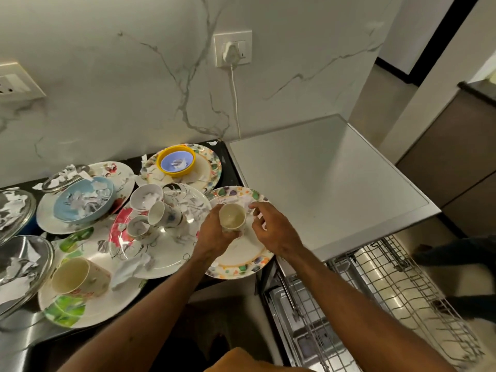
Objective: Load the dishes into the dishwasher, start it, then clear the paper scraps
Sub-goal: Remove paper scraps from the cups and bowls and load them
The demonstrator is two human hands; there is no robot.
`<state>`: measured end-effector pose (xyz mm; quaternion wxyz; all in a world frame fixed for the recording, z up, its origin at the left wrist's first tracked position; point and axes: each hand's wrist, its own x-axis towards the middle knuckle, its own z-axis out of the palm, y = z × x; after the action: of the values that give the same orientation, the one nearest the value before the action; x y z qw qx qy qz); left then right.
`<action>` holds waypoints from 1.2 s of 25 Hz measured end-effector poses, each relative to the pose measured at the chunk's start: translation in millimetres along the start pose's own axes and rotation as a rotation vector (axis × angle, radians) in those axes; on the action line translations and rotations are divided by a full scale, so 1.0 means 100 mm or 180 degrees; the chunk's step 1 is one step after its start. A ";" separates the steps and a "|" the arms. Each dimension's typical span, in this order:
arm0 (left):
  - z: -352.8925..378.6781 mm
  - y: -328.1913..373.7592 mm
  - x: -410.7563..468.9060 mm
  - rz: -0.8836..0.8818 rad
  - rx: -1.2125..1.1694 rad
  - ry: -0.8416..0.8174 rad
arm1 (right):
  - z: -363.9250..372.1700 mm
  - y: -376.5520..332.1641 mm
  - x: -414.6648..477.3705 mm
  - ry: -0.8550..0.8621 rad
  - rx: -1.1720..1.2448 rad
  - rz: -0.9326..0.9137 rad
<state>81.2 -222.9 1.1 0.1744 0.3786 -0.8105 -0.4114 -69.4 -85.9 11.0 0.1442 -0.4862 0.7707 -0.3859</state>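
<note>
Gripping a cream cup [232, 217], left fingers [214, 218] sit amid scrap-littered plates [171, 253]; right fingers [258, 208] spread loosely.

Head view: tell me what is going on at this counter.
A person stands at a black counter crowded with dirty dishes, most of them littered with paper scraps. The left hand grips a small cream cup above a plate with a coloured rim, and the right hand hovers open beside the cup. To the right, the dishwasher rack is pulled out, with no dishes visible in it.
</note>
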 end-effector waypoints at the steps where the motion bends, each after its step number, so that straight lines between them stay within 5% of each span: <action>1: 0.00 0.01 -0.01 0.0073 -0.0049 -0.0009 | 0.02 0.00 0.00 0.0082 0.0100 0.0077; 6: -0.05 0.16 0.07 0.0177 -0.0714 -0.0107 | 0.10 0.03 0.03 0.0648 0.1112 0.1219; 10: 0.03 0.47 0.16 -0.0047 -0.1222 -0.0715 | 0.02 0.07 -0.11 0.0618 0.4025 0.2211; 14: 0.33 0.88 0.11 -0.0001 -0.1563 -0.1462 | -0.19 0.28 -0.32 0.1140 0.5262 0.2136; 18: 0.78 1.13 0.07 -0.0253 -0.1442 -0.2346 | -0.45 0.69 -0.84 0.1762 0.5293 0.2218; 23: 1.44 0.94 0.13 0.0778 0.1918 -0.2536 | -0.75 1.20 -1.75 0.1936 0.4801 0.2276; 30: 1.76 1.12 0.23 0.0779 0.3073 -0.2761 | -0.96 1.78 -2.40 0.1418 0.3204 0.3306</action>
<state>-90.8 -104.2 -15.8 -0.3117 0.1193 -0.9379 -0.0942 -123.4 205.1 -93.4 0.3529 0.1534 0.6424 -0.6628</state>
